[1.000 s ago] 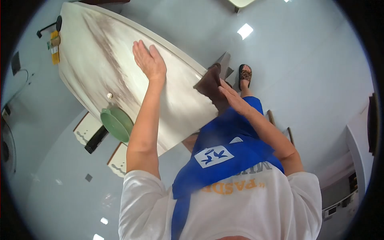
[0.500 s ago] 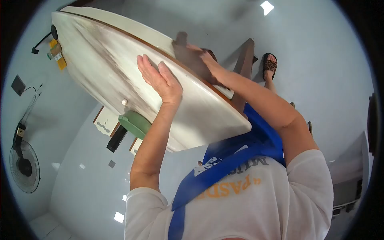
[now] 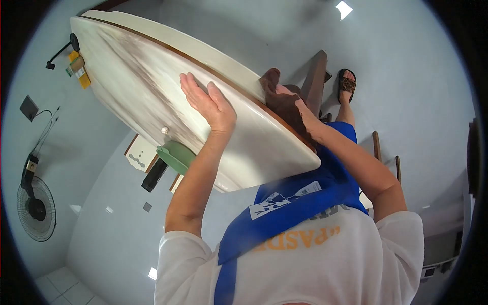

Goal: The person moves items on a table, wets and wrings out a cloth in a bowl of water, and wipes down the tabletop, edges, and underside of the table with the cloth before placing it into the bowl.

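A pale, marble-patterned tabletop (image 3: 259, 152) with a brown edge stretches from the upper left to the person's apron. My left hand (image 3: 211, 105) rests on its surface, fingers stretched and flat, holding nothing. At the right-hand edge, my right hand (image 3: 306, 116) is closed on a dark brown cloth (image 3: 282, 105), which lies against the table's rim and pale side. A green bowl (image 3: 176, 156) sits at the opposite edge, partly behind my left forearm. Close to the bowl is a small round whitish thing (image 3: 165, 130).
A standing fan (image 3: 36, 208) is at the left. Near the table's far end are a yellow item (image 3: 80, 70) and a black round-headed object (image 3: 74, 41). A brown wooden leg (image 3: 315, 84) and a sandalled foot (image 3: 347, 84) are on the right.
The cloth and my right hand went up along the table edge, then came back toward the near corner. The view has shifted, showing more of the table's side. My left hand stays flat.
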Demonstrator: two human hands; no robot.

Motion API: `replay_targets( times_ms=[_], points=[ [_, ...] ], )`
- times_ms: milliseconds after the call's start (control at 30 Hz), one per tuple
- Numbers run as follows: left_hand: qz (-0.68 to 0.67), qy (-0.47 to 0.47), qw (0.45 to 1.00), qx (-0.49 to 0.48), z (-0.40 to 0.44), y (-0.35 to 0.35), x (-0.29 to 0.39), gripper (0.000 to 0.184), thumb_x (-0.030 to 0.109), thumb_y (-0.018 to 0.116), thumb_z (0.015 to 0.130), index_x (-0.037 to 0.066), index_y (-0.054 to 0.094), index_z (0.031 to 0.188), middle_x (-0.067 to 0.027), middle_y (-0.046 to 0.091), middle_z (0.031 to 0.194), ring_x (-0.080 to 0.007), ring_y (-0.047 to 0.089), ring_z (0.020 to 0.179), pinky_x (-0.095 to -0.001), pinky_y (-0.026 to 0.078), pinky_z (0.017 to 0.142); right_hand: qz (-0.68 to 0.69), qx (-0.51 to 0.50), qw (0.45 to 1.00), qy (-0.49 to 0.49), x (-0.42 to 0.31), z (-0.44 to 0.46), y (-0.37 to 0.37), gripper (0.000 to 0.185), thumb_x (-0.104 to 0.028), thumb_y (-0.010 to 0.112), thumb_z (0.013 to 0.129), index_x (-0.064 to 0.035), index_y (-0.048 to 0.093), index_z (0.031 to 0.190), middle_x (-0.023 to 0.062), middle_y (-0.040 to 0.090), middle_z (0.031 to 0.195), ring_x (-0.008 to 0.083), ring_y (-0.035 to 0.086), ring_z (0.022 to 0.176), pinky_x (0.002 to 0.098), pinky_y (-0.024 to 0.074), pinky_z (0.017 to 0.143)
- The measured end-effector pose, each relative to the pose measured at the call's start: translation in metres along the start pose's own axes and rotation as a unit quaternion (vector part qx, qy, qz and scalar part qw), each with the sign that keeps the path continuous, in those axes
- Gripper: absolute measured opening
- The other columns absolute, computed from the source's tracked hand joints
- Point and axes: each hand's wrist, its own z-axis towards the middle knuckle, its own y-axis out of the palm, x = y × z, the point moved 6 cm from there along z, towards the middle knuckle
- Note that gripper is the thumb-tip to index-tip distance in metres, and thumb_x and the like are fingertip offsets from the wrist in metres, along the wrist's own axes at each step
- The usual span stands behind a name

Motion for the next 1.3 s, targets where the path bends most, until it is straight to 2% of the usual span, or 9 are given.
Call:
replay_targets(
  times_ms=[167, 233, 367, 667, 733, 767, 933, 1100, 1300],
  points=[
    [0.019, 0.031, 0.999, 0.007, -0.001, 0.000, 0.003, 0.053, 0.022, 0.035, 0.099, -0.006, 0.022, 0.143, -0.0282, 0.017, 0.151, -0.0407, 0.016, 0.141, -0.0487, 0.011, 0.113, 0.161, 0.022, 0.986, 0.023, -0.057, 0.034, 0.046, 0.043, -0.022, 0.052, 0.096, -0.0030, 0.047, 0.133, 0.0053, 0.051, 0.133, 0.0106, 0.046, 0.118, 0.0255, 0.0379, 0.100],
    [0.011, 0.040, 0.999, 0.011, 0.000, 0.001, 0.003, 0.053, 0.021, 0.036, 0.099, -0.006, 0.022, 0.143, -0.0291, 0.018, 0.150, -0.0417, 0.017, 0.140, -0.0490, 0.011, 0.113, -0.403, -0.021, 0.907, -0.117, -0.118, 0.059, 0.085, 0.045, -0.021, 0.053, 0.094, -0.0025, 0.046, 0.135, 0.0082, 0.050, 0.135, 0.0146, 0.047, 0.120, 0.0281, 0.0369, 0.101],
    [0.001, 0.043, 0.999, 0.014, 0.001, -0.001, 0.000, 0.056, 0.021, 0.039, 0.099, -0.005, 0.020, 0.144, -0.0309, 0.018, 0.150, -0.0431, 0.017, 0.140, -0.0514, 0.011, 0.113, -0.426, 0.006, 0.864, -0.268, -0.109, 0.140, 0.098, 0.042, -0.019, 0.051, 0.090, -0.0044, 0.051, 0.130, 0.0131, 0.053, 0.132, 0.0241, 0.051, 0.118, 0.0319, 0.0406, 0.099],
    [-0.003, -0.009, 1.000, -0.012, 0.004, -0.002, 0.000, 0.066, 0.022, 0.047, 0.093, -0.004, 0.017, 0.146, -0.0292, 0.015, 0.152, -0.0439, 0.013, 0.141, -0.0544, 0.008, 0.113, -0.379, -0.025, 0.891, -0.248, -0.080, 0.124, 0.071, 0.049, -0.024, 0.056, 0.091, -0.0013, 0.047, 0.133, 0.0143, 0.050, 0.135, 0.0221, 0.047, 0.122, 0.0326, 0.0367, 0.102],
    [-0.001, -0.025, 0.999, -0.027, 0.004, -0.001, -0.001, 0.072, 0.022, 0.052, 0.089, -0.005, 0.017, 0.146, -0.0289, 0.015, 0.152, -0.0441, 0.013, 0.141, -0.0548, 0.008, 0.112, -0.361, -0.009, 0.907, -0.215, -0.097, 0.120, 0.085, 0.051, -0.025, 0.057, 0.091, -0.0006, 0.047, 0.134, 0.0146, 0.049, 0.135, 0.0216, 0.046, 0.123, 0.0328, 0.0358, 0.103],
    [-0.002, -0.022, 0.999, -0.026, 0.006, -0.001, -0.001, 0.075, 0.021, 0.055, 0.087, -0.005, 0.017, 0.146, -0.0287, 0.015, 0.152, -0.0440, 0.013, 0.141, -0.0548, 0.008, 0.113, -0.249, 0.028, 0.968, 0.003, -0.112, 0.123, 0.099, 0.054, -0.027, 0.057, 0.091, 0.0001, 0.044, 0.136, 0.0151, 0.050, 0.134, 0.0198, 0.047, 0.123, 0.0321, 0.0356, 0.103],
    [-0.006, -0.024, 0.999, -0.032, 0.007, -0.004, -0.001, 0.085, 0.019, 0.064, 0.077, -0.007, 0.020, 0.145, -0.0284, 0.017, 0.151, -0.0442, 0.015, 0.141, -0.0541, 0.010, 0.113, -0.110, 0.017, 0.983, 0.148, -0.098, 0.176, 0.107, 0.058, -0.040, 0.050, 0.096, 0.0000, 0.042, 0.137, 0.0076, 0.052, 0.131, 0.0175, 0.048, 0.119, 0.0274, 0.0352, 0.102],
    [-0.052, -0.026, 0.998, 0.011, 0.025, -0.022, 0.010, 0.077, 0.022, 0.066, 0.076, -0.006, 0.034, 0.140, -0.0269, 0.028, 0.148, -0.0427, 0.027, 0.136, -0.0517, 0.016, 0.112, -0.149, -0.035, 0.980, 0.128, -0.105, 0.136, 0.115, 0.058, -0.039, 0.050, 0.096, 0.0000, 0.041, 0.138, 0.0079, 0.051, 0.131, 0.0177, 0.048, 0.120, 0.0277, 0.0352, 0.103],
    [0.218, 0.047, 0.912, -0.344, 0.083, 0.033, 0.034, 0.065, 0.047, 0.048, 0.092, -0.002, 0.046, 0.135, -0.0146, 0.047, 0.139, -0.0292, 0.033, 0.136, -0.0448, 0.016, 0.115, -0.190, -0.057, 0.976, 0.090, -0.108, 0.137, 0.118, 0.057, -0.039, 0.050, 0.096, -0.0001, 0.041, 0.138, 0.0082, 0.051, 0.131, 0.0181, 0.048, 0.120, 0.0280, 0.0352, 0.103]
  ],
)
